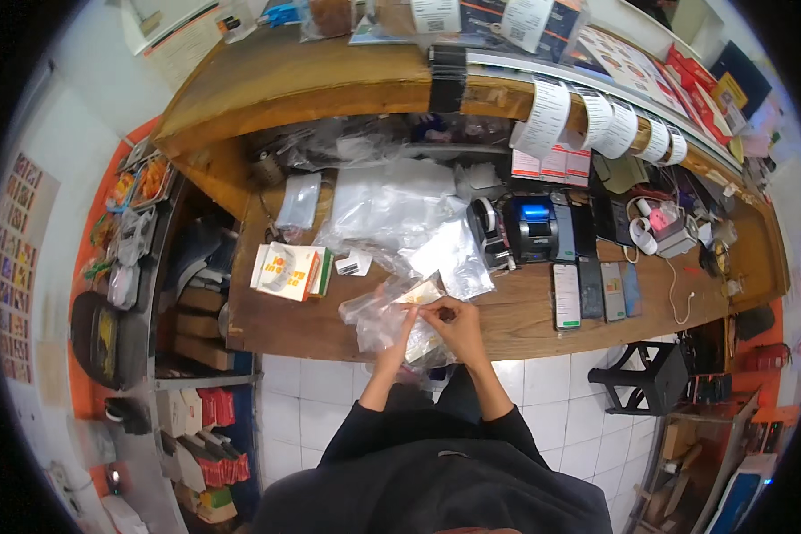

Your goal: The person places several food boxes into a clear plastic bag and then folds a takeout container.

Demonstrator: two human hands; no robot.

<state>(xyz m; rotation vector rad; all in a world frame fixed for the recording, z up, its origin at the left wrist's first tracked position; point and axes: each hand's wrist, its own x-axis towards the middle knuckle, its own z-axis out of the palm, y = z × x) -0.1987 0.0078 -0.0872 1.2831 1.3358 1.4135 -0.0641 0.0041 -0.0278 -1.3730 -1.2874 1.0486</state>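
Both hands meet over the front edge of the wooden counter (520,327). My left hand (398,334) pinches the upper part of a clear plastic bag (374,319). Against it, the thumb and fingers of my right hand (459,327) are pinched at the same spot of the bag. Something pale and yellowish shows through the plastic, but what it is cannot be told. Just beyond the hands lie a silvery flat pouch (466,260) and a heap of clear plastic bags (394,200). A small white label (354,264) and printed cardboard packs (287,270) lie to the left.
A black receipt printer (534,230), a tape dispenser (488,233) and several phones (567,297) stand or lie to the right. Printed paper slips (549,117) hang from the upper shelf (334,77). A black plastic stool (644,377) stands on the tiled floor, below the counter's right part.
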